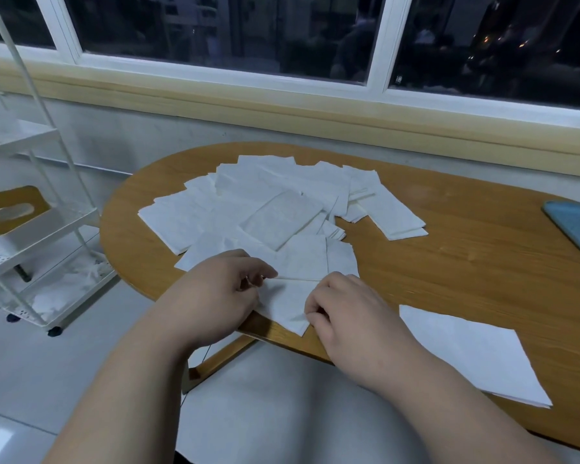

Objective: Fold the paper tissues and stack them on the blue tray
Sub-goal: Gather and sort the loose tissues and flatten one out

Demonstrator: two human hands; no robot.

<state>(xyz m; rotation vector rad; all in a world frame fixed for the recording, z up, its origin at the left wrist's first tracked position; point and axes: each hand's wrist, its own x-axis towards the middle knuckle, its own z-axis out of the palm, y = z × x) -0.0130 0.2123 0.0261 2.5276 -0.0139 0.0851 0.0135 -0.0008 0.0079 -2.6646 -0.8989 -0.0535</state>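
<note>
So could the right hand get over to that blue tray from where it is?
Probably yes. Only bare table lies between the right hand and the blue tray, though that hand is busy pinching a tissue.

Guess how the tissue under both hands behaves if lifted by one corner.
Probably floppy: the tissue is thin and shows a fold line. Likely light, so a push might crease it rather than slide it across the table. Left hand and right hand both pinch it, hinting it needs two-point support.
</note>
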